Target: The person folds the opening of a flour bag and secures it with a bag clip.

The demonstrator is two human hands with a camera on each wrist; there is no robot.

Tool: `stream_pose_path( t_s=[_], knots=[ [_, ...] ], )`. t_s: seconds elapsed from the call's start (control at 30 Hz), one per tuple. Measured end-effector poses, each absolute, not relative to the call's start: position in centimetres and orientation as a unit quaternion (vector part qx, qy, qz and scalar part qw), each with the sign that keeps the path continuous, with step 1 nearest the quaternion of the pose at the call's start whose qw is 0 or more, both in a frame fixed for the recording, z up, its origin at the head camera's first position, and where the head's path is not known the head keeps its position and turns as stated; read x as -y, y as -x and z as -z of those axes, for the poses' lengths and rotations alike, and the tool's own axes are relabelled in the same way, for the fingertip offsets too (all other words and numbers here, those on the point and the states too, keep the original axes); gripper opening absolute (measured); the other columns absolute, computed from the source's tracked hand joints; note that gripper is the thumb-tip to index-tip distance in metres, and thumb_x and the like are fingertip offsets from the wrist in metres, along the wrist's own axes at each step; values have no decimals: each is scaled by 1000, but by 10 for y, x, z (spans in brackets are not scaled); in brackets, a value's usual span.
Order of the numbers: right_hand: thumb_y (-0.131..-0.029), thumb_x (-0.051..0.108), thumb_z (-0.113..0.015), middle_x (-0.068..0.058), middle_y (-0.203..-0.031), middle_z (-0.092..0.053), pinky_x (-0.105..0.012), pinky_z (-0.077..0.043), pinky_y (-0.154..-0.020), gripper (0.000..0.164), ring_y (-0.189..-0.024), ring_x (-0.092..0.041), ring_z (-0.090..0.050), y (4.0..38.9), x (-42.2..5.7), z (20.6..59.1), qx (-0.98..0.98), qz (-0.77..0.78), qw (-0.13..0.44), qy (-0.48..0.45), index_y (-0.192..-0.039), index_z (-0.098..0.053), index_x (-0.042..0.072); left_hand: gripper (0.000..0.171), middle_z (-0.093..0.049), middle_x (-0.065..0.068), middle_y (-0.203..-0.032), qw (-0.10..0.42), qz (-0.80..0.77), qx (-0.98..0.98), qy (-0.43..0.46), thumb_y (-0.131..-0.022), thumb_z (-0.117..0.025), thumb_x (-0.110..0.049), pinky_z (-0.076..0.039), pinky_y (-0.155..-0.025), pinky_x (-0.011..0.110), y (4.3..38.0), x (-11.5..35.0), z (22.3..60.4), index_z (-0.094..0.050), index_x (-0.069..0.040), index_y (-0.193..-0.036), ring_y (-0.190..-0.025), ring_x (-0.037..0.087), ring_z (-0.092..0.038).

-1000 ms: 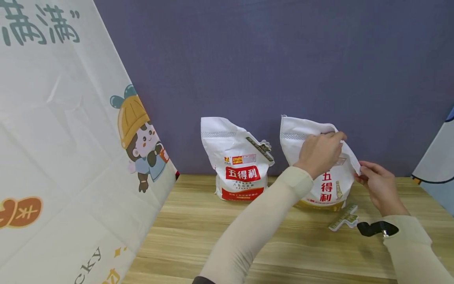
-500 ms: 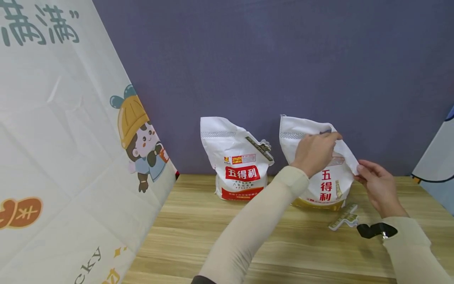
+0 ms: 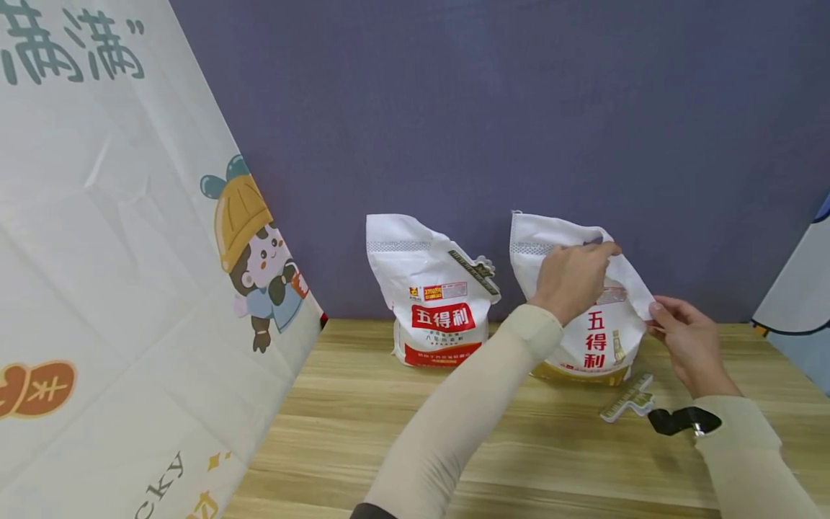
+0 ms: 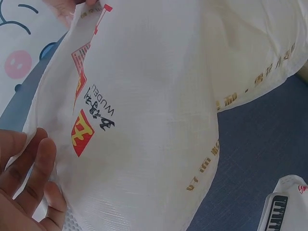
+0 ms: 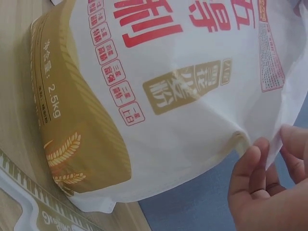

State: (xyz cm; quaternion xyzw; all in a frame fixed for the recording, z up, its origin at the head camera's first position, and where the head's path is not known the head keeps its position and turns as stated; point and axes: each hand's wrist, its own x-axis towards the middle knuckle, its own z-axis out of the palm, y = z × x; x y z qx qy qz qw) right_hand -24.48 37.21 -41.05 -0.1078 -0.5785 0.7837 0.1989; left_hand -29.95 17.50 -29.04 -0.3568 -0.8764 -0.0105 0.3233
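A white flour bag [image 3: 595,346] with red characters and a gold base stands on the table at the right in the head view. Its top slants down to the right in a fold. My left hand [image 3: 573,281] pinches the bag's upper edge; in the left wrist view its thumb and fingers [image 4: 36,166] hold the rim. At the fold's lower right corner, my right hand [image 3: 690,339] pinches the bag between thumb and fingers, also seen in the right wrist view beside the printed front [image 5: 183,91]. A gold-and-white bag clip [image 3: 627,398] lies in front of the bag.
A second flour bag [image 3: 441,335] with a red label stands to the left, its slanted top held by a similar clip [image 3: 476,272]. Behind rises a dark blue backdrop [image 3: 441,108]. A white printed panel [image 3: 130,252] borders the wooden table [image 3: 350,411] on the left.
My right hand has drawn the folded corner slightly left. My left hand has shifted slightly left along the bag's top edge. The clip and the other bag stay put.
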Motion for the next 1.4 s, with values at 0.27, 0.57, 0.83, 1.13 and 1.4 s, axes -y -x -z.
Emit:
stream_pose_path(
  t_s=[0.27,0.57,0.83,1.13,1.4],
  knots=[
    [-96,29,-70,16,-89,-63,-18,-48,-60,10,-79,-2,-57,245,-371,409,638,-730,187,161,-105,-67,28,29,-75,-26,-108,369,18,862,346,-101,-57,-31,-48,-69,17,304,-175,297,-67,-39,-127,-81,-5,-70],
    [-99,32,-66,20,-91,-58,-14,-46,-62,6,-84,-1,-52,244,-369,408,711,-650,205,175,-104,-65,34,25,-74,-24,-113,401,31,856,326,-103,-55,-33,-50,-67,19,307,-175,301,-68,-41,-123,-78,-2,-70],
    [-100,36,-63,26,-91,-52,-12,-44,-65,40,-86,2,-48,243,-364,405,794,-527,242,182,-130,-65,11,28,-72,-19,-116,410,7,853,322,-102,-55,-28,-53,-74,20,305,-175,300,-67,-39,-125,-98,1,-69],
    [-99,38,-65,29,-98,-51,-8,-46,-66,52,-91,5,-49,241,-357,394,811,-500,276,126,-137,-61,3,33,-62,-8,-126,538,-78,768,337,-104,-44,-22,-41,-88,31,306,-178,305,-66,-41,-120,-106,13,-52],
    [-100,40,-63,30,-95,-53,-8,-47,-64,51,-88,6,-51,246,-348,378,811,-492,298,109,-137,-62,5,28,-48,-3,-150,539,-130,752,356,-106,-43,-35,-29,-114,46,303,-184,302,-65,-40,-121,-136,21,-41]
  ],
)
